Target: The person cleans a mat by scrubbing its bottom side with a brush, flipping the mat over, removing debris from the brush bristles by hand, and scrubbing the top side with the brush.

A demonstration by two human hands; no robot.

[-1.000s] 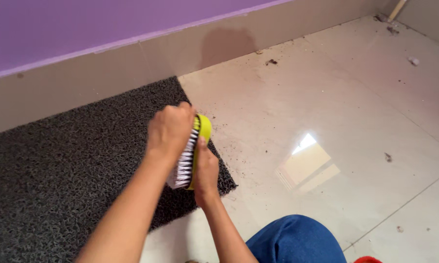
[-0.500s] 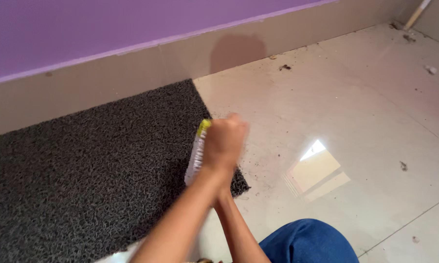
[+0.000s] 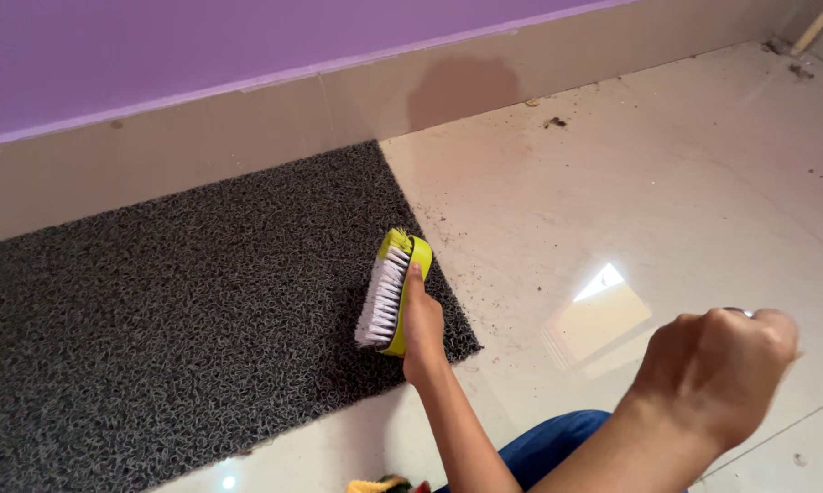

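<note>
My right hand grips a yellow-green scrub brush by its near end. The brush stands tilted on its edge, white bristles facing left, on the right edge of a dark grey looped floor mat. Off to the right, my left hand is raised above the floor, apart from the brush. It is closed in a fist with a ring on one finger. Nothing shows inside it.
Specks of dirt lie scattered on the glossy beige tile floor just right of the mat. A beige skirting under a purple wall runs behind. My blue-clad knee is at the bottom. A stick end leans in the far corner.
My left hand was over the bristles, then swept right across the brush and now hangs as a fist at the right. The brush stays held against the mat's edge.
</note>
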